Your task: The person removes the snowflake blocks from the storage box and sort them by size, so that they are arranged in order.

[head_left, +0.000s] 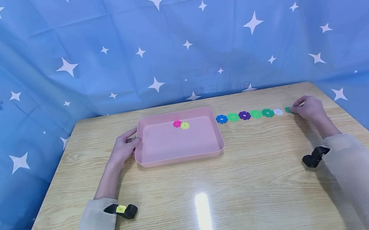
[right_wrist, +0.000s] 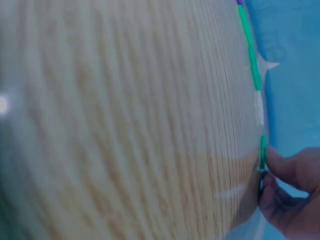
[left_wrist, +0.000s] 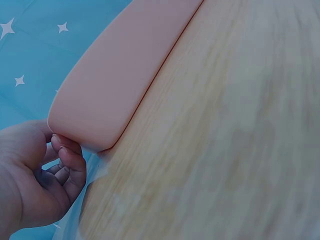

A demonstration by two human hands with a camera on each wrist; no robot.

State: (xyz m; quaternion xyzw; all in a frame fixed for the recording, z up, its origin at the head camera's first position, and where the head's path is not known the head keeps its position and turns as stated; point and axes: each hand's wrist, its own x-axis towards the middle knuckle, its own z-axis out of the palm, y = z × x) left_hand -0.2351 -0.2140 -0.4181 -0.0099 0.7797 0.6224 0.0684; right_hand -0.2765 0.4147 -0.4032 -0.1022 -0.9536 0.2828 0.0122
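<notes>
My left hand grips the left rim of a shallow pink tray; the left wrist view shows its fingers at the tray's corner. Inside the tray, near its back wall, lie a pink flower-shaped disc and a yellow one, edges touching or overlapping. At the right end of a row of discs, my right hand pinches a green notched disc at the table surface. In the right wrist view, thumb and fingertips meet at this green disc; the fingers hide part of it.
The row runs right from the tray: a blue disc, a light green disc, a purple disc, another light green disc, a darker green disc and a white disc. A blue star-printed cloth hangs behind the wooden table.
</notes>
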